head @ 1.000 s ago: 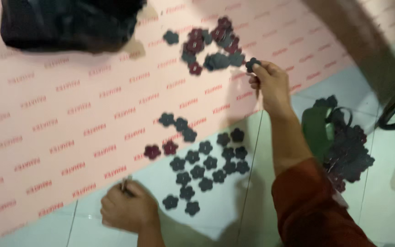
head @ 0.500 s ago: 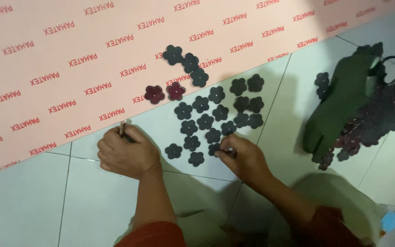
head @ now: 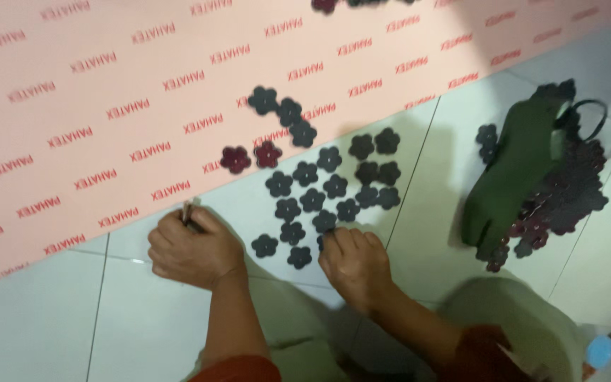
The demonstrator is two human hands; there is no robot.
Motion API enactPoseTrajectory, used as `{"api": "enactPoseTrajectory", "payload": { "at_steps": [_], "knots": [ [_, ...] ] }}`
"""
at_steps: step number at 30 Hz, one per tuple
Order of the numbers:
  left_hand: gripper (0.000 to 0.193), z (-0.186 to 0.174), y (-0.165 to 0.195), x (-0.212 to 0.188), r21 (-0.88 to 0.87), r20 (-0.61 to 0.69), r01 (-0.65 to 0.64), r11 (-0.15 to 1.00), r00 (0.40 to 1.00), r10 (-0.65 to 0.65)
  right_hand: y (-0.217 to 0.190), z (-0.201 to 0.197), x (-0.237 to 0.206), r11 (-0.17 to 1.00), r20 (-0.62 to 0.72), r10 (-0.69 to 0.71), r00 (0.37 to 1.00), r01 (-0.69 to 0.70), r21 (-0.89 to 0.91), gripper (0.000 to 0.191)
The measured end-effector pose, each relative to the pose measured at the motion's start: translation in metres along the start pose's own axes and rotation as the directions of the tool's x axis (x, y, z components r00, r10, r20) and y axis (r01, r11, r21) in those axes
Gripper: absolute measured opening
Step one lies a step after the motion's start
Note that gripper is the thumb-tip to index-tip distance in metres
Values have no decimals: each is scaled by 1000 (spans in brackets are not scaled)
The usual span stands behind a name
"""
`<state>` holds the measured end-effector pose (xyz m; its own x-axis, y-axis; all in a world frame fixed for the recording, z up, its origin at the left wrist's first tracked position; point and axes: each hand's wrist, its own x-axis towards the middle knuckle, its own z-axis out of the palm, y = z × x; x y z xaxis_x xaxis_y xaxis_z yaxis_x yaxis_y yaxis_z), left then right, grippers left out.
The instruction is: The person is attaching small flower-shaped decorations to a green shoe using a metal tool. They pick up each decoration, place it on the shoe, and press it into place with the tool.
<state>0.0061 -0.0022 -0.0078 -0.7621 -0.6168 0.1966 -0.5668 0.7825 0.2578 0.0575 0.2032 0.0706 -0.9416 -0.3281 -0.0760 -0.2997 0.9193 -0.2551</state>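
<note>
Fingertips of the right hand (head: 353, 263) press a dark flower cutout (head: 324, 242) at frame centre; a careless sweep could scatter neighbouring cutouts (head: 312, 199), while the closed left hand (head: 191, 247) pinches a thin tool (head: 187, 214).

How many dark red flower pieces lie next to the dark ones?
2. One dark red flower-shaped cutout lies on the pink printed sheet, the other right beside it, left of the dark grey flowers. Another shows at the top edge; more may be hidden.
</note>
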Motion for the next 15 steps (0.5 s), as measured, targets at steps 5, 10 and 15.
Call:
{"api": "enactPoseTrajectory", "payload": {
  "at_steps": [5, 10, 15],
  "knots": [
    [14, -2, 3, 2, -6, 4, -8, 1000, 1000, 8, 28, -21, 22, 878, 311, 236, 921, -339, 338, 11],
    [15, -5, 3, 0, 22, 25, 7, 1000, 1000, -8, 77, -51, 81, 698, 316, 390, 865, -502, 511, 17],
    [15, -3, 2, 0, 22, 16, 3, 1000, 1000, -3, 138, -58, 181, 823, -246, 475, 845, -328, 463, 21]
  ]
}}
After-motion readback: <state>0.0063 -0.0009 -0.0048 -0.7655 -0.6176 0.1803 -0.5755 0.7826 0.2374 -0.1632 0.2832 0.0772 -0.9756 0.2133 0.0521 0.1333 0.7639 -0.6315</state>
